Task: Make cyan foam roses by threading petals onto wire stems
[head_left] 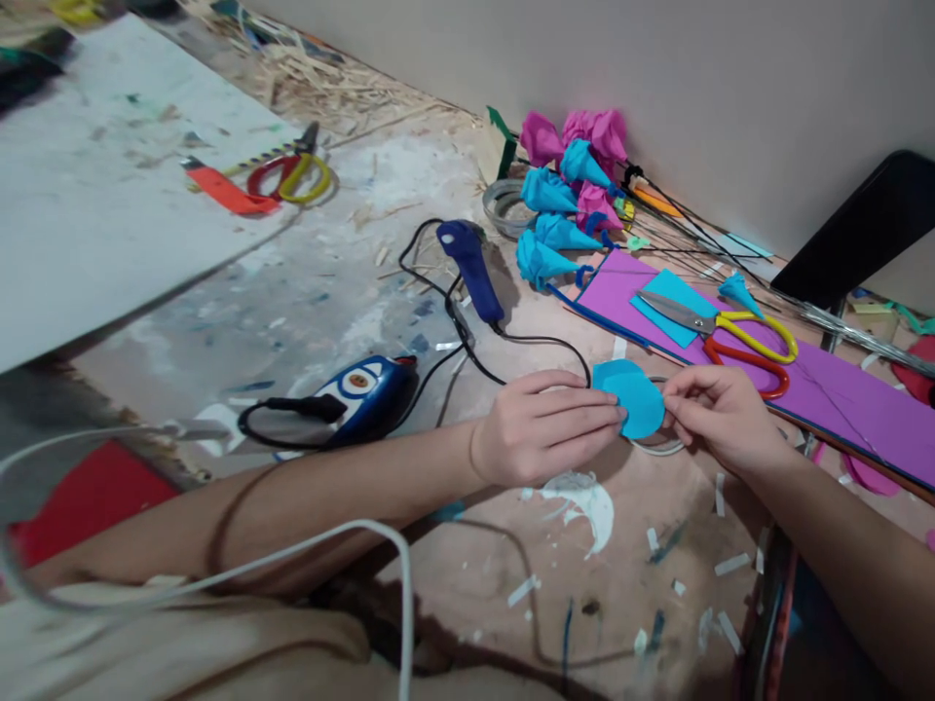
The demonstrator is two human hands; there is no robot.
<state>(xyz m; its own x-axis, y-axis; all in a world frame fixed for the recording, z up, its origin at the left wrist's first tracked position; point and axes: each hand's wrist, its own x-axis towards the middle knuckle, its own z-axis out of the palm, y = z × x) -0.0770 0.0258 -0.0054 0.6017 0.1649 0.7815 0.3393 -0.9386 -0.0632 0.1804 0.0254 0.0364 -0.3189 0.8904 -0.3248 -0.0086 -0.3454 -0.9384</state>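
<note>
A rounded piece of blue paper [629, 397] is held up between my two hands. My left hand [549, 428] pinches its left edge, fingers lying together with the thumb hidden. At the right edge, my right hand [720, 414] grips it between thumb and forefinger. Behind the paper, a roll of tape [661, 448] shows in part on the table. Close by on the right, scissors with yellow and red handles [730, 336] lie on purple sheets [840, 389], over a blue paper square [661, 316].
Blue and pink paper flowers [562, 229] with dark stems lie at the back. A blue corded hand tool [471, 268] and a blue-white power strip [372, 389] sit left of them. A white cable [351, 531] crosses my left arm. More scissors [296, 175] rest on a white board [131, 195].
</note>
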